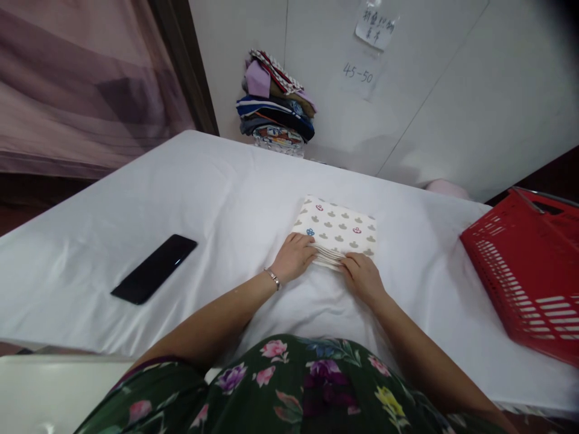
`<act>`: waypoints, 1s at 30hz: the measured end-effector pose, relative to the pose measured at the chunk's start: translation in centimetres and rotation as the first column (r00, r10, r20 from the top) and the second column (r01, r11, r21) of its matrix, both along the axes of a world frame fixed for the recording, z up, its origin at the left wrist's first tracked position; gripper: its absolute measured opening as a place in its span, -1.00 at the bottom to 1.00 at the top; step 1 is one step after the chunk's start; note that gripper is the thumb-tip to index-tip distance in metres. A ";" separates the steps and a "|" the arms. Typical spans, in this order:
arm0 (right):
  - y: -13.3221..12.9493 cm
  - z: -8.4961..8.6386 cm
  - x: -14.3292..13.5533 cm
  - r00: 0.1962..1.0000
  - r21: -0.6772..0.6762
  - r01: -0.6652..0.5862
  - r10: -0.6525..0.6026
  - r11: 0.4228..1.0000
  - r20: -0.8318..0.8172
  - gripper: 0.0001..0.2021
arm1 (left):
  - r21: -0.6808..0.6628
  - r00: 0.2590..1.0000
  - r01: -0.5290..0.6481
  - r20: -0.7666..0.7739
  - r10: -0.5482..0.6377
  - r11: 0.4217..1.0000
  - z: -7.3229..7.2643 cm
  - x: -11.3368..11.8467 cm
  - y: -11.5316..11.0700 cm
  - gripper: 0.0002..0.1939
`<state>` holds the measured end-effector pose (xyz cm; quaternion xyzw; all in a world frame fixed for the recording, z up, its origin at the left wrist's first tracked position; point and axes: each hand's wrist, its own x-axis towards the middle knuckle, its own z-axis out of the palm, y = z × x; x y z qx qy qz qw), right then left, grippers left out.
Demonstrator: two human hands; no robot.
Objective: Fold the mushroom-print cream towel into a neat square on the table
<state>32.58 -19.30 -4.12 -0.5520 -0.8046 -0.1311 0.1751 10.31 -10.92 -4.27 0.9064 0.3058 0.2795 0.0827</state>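
Note:
A folded white cloth (337,224) with small grey, red and blue prints lies flat near the middle of the white-covered table. Its near edge shows several stacked layers. My left hand (295,258) grips the near left corner, fingers bent over the layers, a metal bracelet on the wrist. At the near right part of the same edge, my right hand (363,275) pinches the layers between thumb and fingers. Both palms face the cloth, and a short stretch of the layered edge shows between them.
A black phone (154,269) lies on the white tablecloth (226,199) at the left. On the right stands a red plastic basket (534,265). Folded clothes (275,111) are stacked beyond the far edge, against the wall with paper notes (374,27).

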 end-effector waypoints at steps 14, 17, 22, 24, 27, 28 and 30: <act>0.3 -0.4 0.2 0.999 0.029 -0.006 0.007 1.000 -0.034 -0.84 | 0.023 0.999 -0.036 -0.023 0.036 0.999 0.4 0.8 -0.3 -0.80; 0.1 -0.4 -0.1 1.000 0.019 0.013 -0.013 1.000 -0.027 -0.84 | 0.044 0.999 -0.041 -0.022 0.042 0.998 0.3 0.8 -0.3 -0.81; -0.2 -0.1 -1.1 0.998 0.007 0.068 -0.068 0.998 -0.004 -0.84 | 0.058 0.998 -0.061 -0.031 0.063 0.996 0.0 0.8 -0.3 -0.81; -0.1 -0.1 -1.3 0.996 0.006 0.092 -0.092 0.996 -0.005 -0.85 | 0.065 0.997 -0.062 -0.032 0.064 0.996 0.0 0.8 -0.2 -0.80; 0.0 -0.3 -1.2 0.995 0.025 0.097 -0.097 0.995 -0.019 -0.87 | 0.084 0.998 -0.052 -0.031 0.055 0.995 -0.1 0.8 -0.2 -0.80; 0.1 -0.4 -1.0 0.996 0.039 0.091 -0.090 0.995 -0.023 -0.87 | 0.092 0.998 -0.047 -0.028 0.049 0.995 -0.2 0.7 -0.2 -0.81; 0.2 -0.5 -0.8 0.997 0.063 0.075 -0.074 0.995 -0.026 -0.87 | 0.108 0.999 -0.042 -0.022 0.045 0.993 -0.2 0.7 -0.1 -0.82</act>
